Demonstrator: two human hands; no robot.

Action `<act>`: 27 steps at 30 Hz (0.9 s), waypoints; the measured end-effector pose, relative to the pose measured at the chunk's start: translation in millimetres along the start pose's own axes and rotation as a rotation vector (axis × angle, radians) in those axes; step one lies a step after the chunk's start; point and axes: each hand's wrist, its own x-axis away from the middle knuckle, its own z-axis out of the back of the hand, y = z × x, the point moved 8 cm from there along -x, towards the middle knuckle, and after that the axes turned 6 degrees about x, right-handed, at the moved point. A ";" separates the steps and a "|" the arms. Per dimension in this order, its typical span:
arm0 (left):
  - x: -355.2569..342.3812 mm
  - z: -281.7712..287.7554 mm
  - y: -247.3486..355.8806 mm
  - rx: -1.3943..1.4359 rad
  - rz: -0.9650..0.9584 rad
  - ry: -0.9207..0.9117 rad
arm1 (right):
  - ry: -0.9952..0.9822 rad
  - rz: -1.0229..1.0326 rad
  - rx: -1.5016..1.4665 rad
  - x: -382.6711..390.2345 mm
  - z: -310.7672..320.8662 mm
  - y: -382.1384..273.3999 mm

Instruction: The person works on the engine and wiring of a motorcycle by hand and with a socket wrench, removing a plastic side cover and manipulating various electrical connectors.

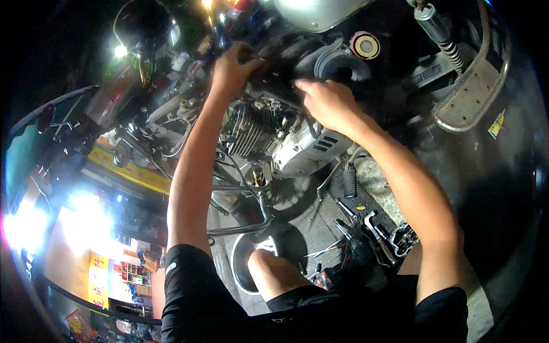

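Both arms reach forward into the frame area of a motorcycle, above its finned engine cylinder. My left hand is bent with curled fingers at dark parts above the cylinder; what its fingertips grip, if anything, is lost in shadow. To its right, my right hand is closed, thumb and forefinger together near a dark hose or tube. Anything between those fingers is too dark to make out. Just beyond the right hand sits a round dark housing. Below the hands lies the silver engine side cover.
A metal basin stands by my knee. Several hand tools, including a wrench, lie on the ground below the rubber footpeg. A shock absorber and a perforated metal guard are at upper right. Brightly lit shopfronts show at left.
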 end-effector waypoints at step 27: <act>49.4 -6.3 45.6 -0.319 -0.355 -0.023 | 0.142 -0.131 -0.559 12.7 -33.0 -7.7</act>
